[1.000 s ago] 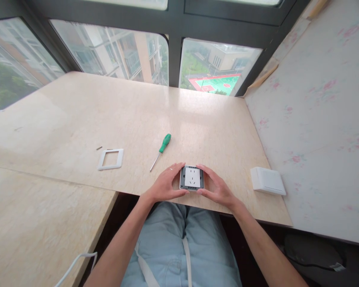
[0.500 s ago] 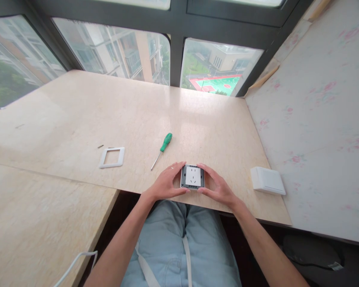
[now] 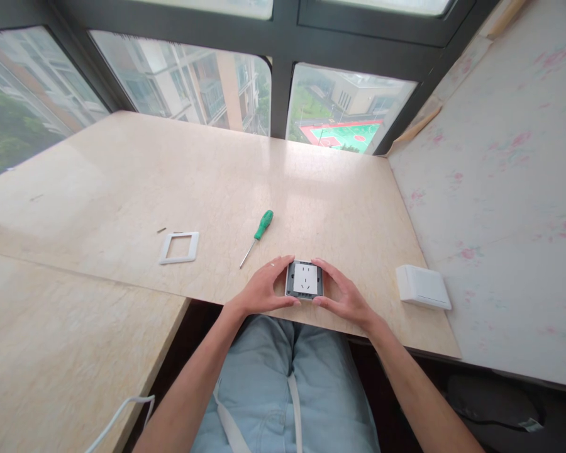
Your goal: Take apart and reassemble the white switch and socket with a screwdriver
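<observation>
A wall socket (image 3: 305, 279) with a white slotted face and a dark grey surround sits near the front edge of the stone-look sill. My left hand (image 3: 266, 286) grips its left side, thumb at the near corner and fingers at the far one. On the opposite side, my right hand (image 3: 342, 290) holds it the same way. Beyond my left hand lies a screwdriver (image 3: 264, 225) with a green handle, its tip pointing toward me. Farther left, a white cover frame (image 3: 179, 248) rests flat, with a small screw-like piece (image 3: 161, 230) behind it.
A white box-shaped switch or socket unit (image 3: 423, 287) stands at the right, near the flowered wall (image 3: 504, 207). Dark window frames (image 3: 279, 94) border the far side of the sill (image 3: 207, 182). A white cable (image 3: 117, 415) hangs over the lower left ledge.
The view has shifted very slightly. Both hands keep their hold on the socket, and nothing on the sill has moved.
</observation>
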### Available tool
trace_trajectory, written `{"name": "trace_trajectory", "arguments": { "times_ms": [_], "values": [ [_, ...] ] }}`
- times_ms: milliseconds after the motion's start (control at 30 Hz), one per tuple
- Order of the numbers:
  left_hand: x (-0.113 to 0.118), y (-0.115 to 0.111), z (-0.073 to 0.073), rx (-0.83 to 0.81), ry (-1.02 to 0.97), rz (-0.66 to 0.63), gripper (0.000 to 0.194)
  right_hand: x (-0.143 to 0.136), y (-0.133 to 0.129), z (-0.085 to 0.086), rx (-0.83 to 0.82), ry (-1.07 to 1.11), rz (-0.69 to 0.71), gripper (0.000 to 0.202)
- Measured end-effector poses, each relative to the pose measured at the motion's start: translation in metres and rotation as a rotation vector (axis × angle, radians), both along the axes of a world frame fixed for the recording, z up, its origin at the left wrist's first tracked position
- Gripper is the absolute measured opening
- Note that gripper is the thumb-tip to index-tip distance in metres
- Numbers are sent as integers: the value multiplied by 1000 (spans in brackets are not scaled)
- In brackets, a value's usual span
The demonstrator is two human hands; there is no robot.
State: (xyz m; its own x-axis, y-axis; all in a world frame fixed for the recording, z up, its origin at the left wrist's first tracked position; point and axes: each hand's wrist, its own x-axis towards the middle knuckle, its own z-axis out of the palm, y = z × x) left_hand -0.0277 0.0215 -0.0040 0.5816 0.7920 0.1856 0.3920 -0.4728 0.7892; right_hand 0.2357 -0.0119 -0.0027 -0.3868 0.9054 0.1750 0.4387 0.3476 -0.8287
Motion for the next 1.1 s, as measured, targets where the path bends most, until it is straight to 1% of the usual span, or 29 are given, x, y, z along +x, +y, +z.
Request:
{"name": "trace_trajectory", "arguments": {
  "times_ms": [100,233,300,400,467,600,667,733,833,933,1000,1067,1100],
  "values": [
    [1,-1,0,1,0,11,98,1,-1,-1,0,12,8,80],
    [1,-1,1,-3,-2,27,97,4,-2,-8,-36,60,-9,80],
    [1,-1,2,-7,-9,27,97,5,-1,-11,-69,159,-33,75],
    [1,-1,1,-12,-20,28,99,5,1,-12,-129,342,-82,61],
    [1,-1,1,-16,-22,28,100,3,3,-9,-168,405,-127,53],
    [2,-2,-1,-33,-24,40,103,-6,9,1,-233,373,-234,41],
    [2,-4,-1,-47,-26,48,105,-15,15,10,-220,344,-283,37],
    [2,-5,-1,-60,-23,50,106,-28,25,22,-178,325,-306,35],
    [2,-5,2,-64,-23,56,106,-57,47,45,-95,306,-257,32],
    [1,-3,6,-45,-59,62,98,-90,70,63,-32,266,-129,31],
    [1,-2,9,-28,-97,64,87,-108,81,68,-2,213,-43,30],
    [2,-1,10,-23,-121,75,77,-118,86,67,20,169,16,31],
    [2,0,9,-26,-127,81,77,-119,87,64,23,152,26,31]
  ]
}}
